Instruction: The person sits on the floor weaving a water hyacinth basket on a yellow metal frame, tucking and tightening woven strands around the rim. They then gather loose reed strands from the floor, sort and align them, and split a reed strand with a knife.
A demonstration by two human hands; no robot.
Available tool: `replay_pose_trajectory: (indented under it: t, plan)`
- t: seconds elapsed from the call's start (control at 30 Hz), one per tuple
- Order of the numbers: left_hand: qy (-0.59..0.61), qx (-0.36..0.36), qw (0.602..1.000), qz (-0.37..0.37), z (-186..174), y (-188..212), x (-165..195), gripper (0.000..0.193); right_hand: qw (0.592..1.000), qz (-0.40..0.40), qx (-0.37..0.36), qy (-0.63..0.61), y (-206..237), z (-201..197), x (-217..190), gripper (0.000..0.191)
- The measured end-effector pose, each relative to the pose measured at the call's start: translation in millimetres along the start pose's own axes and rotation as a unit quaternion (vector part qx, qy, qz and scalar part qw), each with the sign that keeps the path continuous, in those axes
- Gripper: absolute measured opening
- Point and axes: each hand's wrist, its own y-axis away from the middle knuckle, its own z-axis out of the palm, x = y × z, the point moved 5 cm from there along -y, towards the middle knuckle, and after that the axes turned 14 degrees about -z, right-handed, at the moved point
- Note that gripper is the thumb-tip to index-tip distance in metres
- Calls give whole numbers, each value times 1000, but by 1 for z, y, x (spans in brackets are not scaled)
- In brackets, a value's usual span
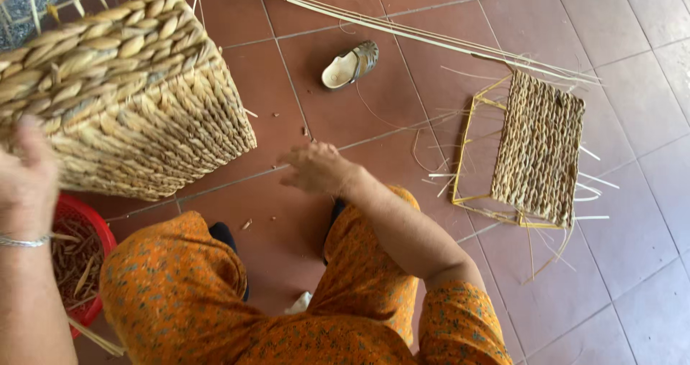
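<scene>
Tiled floor (589,293), left hand (25,174) flat against woven basket (136,99), right hand (316,167) open, fingers spread over bare tiles.

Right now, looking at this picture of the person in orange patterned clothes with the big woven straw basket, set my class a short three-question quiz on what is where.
1. True or false: the left hand rests against the big woven straw basket.
2. What lies flat on the reddish floor tiles to the right of the right hand? A. a yellow wire frame partly covered in weaving B. a metal bucket C. a folded cloth
3. What colour is the round plastic basket of straw scraps below the left hand?

Key: 1 true. 2 A, the yellow wire frame; the right hand hovers open, holding nothing. 3 red.
</scene>
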Motion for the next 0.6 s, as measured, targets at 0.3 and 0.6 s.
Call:
replay_pose_trajectory:
  t: [0.3, 0.6]
  plan:
    - [-116, -100, 956, 251, 105, -84, 109, 76, 925, -246, 177, 230, 16, 136, -79, 28]
    - [17, -261, 938, 228, 166, -114, 127, 75, 975, -215, 25, 54, 5, 77, -10, 28]
